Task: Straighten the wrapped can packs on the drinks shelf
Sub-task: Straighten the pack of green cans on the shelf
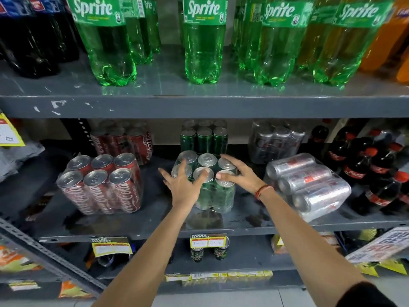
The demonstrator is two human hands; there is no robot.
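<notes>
A shrink-wrapped pack of green cans [218, 196] stands upright at the front middle of the drinks shelf [155, 234]. My left hand [183, 185] lies on its front-left can tops with the fingers spread wide. My right hand [239, 173] rests flat over the right-hand can tops, with a red thread band on the wrist. Neither hand closes around the pack. A red Coca-Cola can pack [104, 185] stands upright to the left. A silver can pack [309, 185] lies tipped on its side to the right, at an angle.
Behind stand three more packs: red [124, 140], green [204, 138] and silver [276, 140]. Dark cola bottles [376, 173] crowd the shelf's right end. Green Sprite bottles [203, 41] fill the shelf above. Yellow price tags [208, 240] hang from the shelf edge.
</notes>
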